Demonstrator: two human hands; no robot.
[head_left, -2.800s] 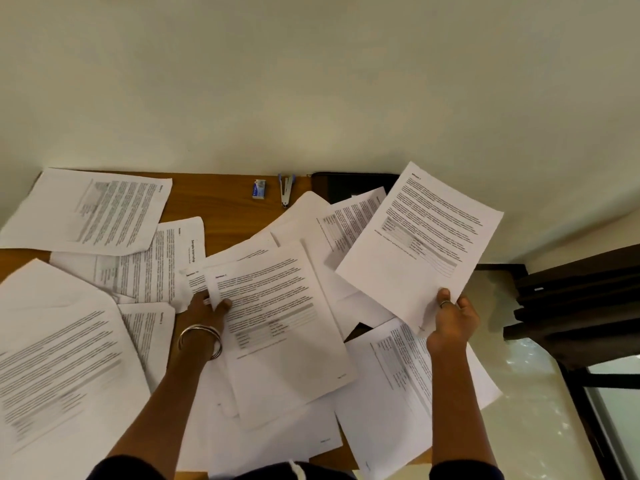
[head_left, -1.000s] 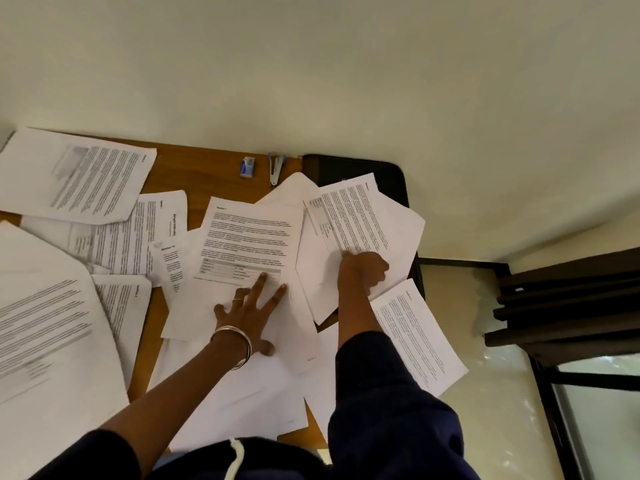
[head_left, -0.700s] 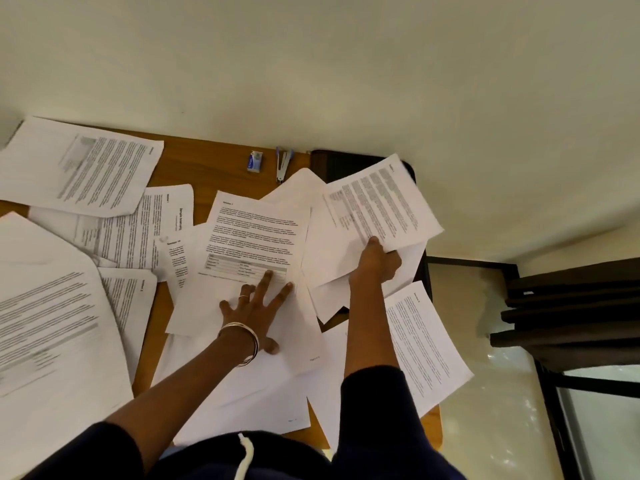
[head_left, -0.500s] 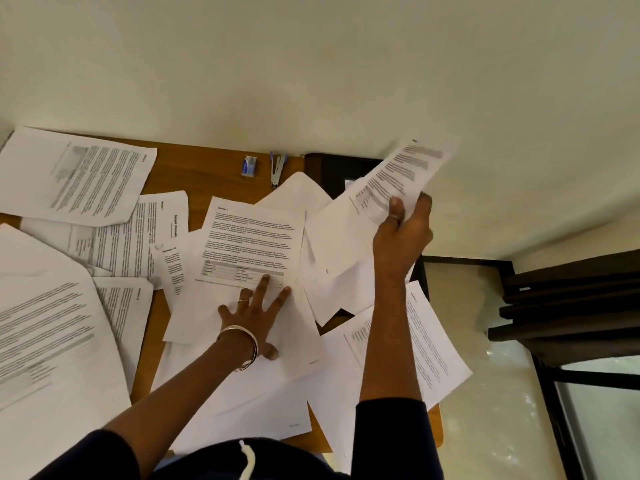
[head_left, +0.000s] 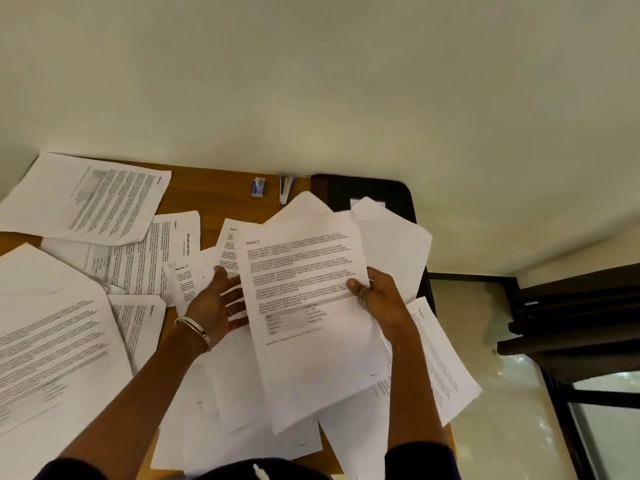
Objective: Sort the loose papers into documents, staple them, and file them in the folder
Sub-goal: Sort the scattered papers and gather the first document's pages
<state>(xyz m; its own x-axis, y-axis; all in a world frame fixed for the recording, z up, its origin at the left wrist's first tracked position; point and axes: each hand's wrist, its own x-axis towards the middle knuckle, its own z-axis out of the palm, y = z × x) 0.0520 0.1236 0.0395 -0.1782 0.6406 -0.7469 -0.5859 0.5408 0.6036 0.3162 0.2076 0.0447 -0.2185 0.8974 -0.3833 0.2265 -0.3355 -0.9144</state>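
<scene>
Item: desk of loose papers, sorting under way, listed left to right

Far left: large printed sheet [head_left: 52, 358] at the near-left corner; beyond it a tilted sheet [head_left: 90, 199] at the far-left edge of the wooden table [head_left: 214, 199].

Left of centre: left hand [head_left: 214, 306], palm up, fingers spread apart and straight, gripping nothing; its fingertips reach under the left edge of the held page. Bangle on the wrist.

Centre: held page [head_left: 304, 306], printed text and a small table, long axis running away from the person and leaning slightly left at the top. It lies directly to the right of the left fingers, touching or all but touching them (exact contact hidden by the page).

Back edge: staple box [head_left: 258, 187] and stapler [head_left: 284, 188], side by side, well apart from both hands; black folder [head_left: 367, 192] just right of them, partly under blank sheets.

Right of centre: right hand [head_left: 377, 299], thumb on top and fingers curled beneath, pinching the page's right edge. This is the hand in control; the left is placed to take or steady the opposite edge, which I judge is the coming move.

Far right: another sheet [head_left: 446, 358] overhanging the table edge.

Change: half a second ago the right hand held a page high over the folder and the left pressed flat on the central pile; now the page is low and central and the left hand has lifted and turned palm up
</scene>
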